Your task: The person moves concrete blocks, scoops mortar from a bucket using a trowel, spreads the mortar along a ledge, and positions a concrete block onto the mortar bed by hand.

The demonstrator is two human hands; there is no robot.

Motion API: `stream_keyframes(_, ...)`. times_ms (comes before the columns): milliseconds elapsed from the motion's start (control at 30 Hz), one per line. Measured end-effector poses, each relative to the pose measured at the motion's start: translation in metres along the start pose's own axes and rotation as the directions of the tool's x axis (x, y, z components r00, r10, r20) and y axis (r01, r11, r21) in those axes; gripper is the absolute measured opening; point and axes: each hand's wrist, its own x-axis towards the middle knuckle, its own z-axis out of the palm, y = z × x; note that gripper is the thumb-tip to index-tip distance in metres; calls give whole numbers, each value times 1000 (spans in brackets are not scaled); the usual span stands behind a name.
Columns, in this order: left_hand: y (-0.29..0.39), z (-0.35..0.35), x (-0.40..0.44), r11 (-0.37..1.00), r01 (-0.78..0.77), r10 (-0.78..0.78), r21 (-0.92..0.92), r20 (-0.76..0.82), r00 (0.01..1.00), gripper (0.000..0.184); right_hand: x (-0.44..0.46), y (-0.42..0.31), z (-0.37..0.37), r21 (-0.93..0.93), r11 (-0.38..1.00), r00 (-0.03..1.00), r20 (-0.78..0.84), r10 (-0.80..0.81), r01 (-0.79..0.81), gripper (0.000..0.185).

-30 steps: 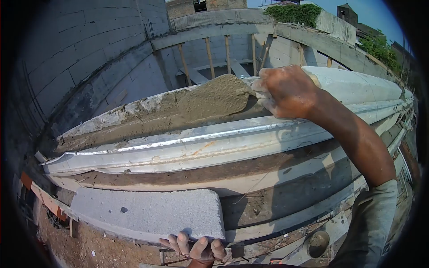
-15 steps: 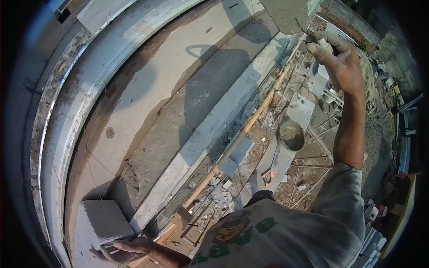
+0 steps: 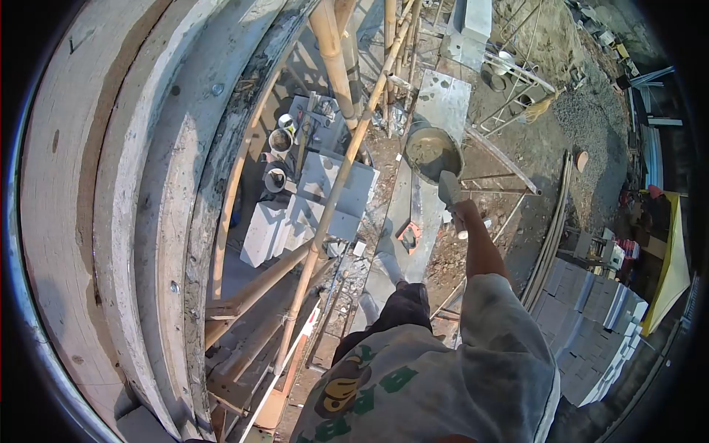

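Observation:
My right hand (image 3: 464,213) is wrapped around the handle of a trowel (image 3: 447,187), whose blade is coated in grey mortar. The blade reaches the near rim of a round bucket (image 3: 457,151). Wet mortar (image 3: 432,156) lies inside that bucket, which stands on a plank walkway below the wall. My left hand is out of view. At the bottom left, a corner of a grey block (image 3: 144,426) shows on the concrete ledge (image 3: 159,184).
Bamboo poles (image 3: 323,225) cross the scaffold beside the ledge. An orange-and-grey object (image 3: 408,237) lies on the planks (image 3: 443,96). Lower down are grey blocks (image 3: 284,229) and small buckets (image 3: 280,141). Another block stack (image 3: 583,306) stands at right.
My view has swung right and down. The trowel in my right hand has moved from over the ledge down to the mortar bucket. My left hand, previously at the grey block, has left view.

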Motion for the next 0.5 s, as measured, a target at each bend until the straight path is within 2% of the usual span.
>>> stream_keyframes(33,-6,-5,1,1000,26,-26,13,19,999,55,28,-6,-3,-255,934,958,-77,-276,249,23)
stream_keyframes(67,-9,-13,1,997,77,-79,31,40,996,56,59,-13,-11,-518,804,920,-79,-384,291,28)
stream_keyframes(133,-1,-28,-5,973,230,-231,24,49,972,57,48,-58,-19,-416,842,891,-138,-433,344,32)
stream_keyframes(167,34,-22,-3,913,361,-366,-189,7,931,61,40,-81,-24,-364,852,874,-167,-456,375,36)
stream_keyframes(200,16,-24,-5,978,169,-169,-118,8,986,58,62,-101,-27,-651,607,803,6,-596,456,44)
stream_keyframes(233,12,-24,-8,972,193,-193,-132,10,981,58,60,-109,-24,-352,638,672,-32,-740,685,47)
stream_keyframes(267,20,-27,-6,979,171,-170,-112,17,985,59,53,-143,-28,-507,594,730,110,-674,624,49)
stream_keyframes(333,16,-28,-7,985,149,-148,-81,26,989,61,67,-189,-10,-370,564,602,-17,-798,738,51)
stream_keyframes(400,11,-31,-9,985,156,-151,-80,57,987,63,-27,-263,1,-263,449,470,18,-882,854,45)
stream_keyframes(467,4,-36,-10,982,156,-147,-106,81,986,63,-142,-327,19,-8,271,270,-78,-960,963,47)
stream_keyframes(500,4,-39,-12,976,168,-155,-135,102,983,64,-209,-353,32,151,87,104,-108,-989,985,46)
